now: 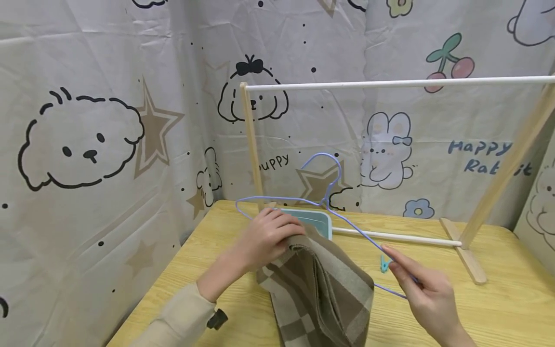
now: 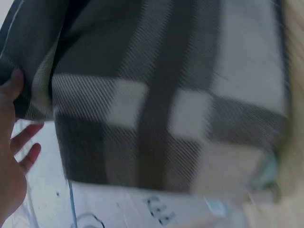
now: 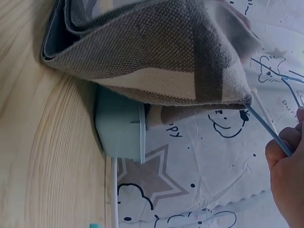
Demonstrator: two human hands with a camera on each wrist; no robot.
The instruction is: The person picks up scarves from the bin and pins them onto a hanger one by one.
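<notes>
A plaid scarf [image 1: 347, 289] in browns, grey and cream hangs folded over the lower bar of a blue-purple wire hanger [image 1: 340, 169]. My left hand [image 1: 270, 236] grips the cloth near its upper fold, in front of the hanger's left half. In the left wrist view the thumb lies against the scarf [image 2: 156, 109], with other fingers behind. My right hand [image 1: 427, 289] holds the hanger by its right corner, thumb and fingers around the wire. The right wrist view shows the bar coming out of the scarf [image 3: 175, 61] towards that hand [image 3: 289, 161]. The hook points up.
Behind the scarf stands a light teal basket [image 1: 330, 226] on the wooden table [image 1: 511, 303]. A drying rack with a white top rod [image 1: 390, 84] and wooden posts [image 1: 251, 140] spans the back. One teal clothespin [image 1: 384, 264] lies near the right hand. Printed curtains surround the table.
</notes>
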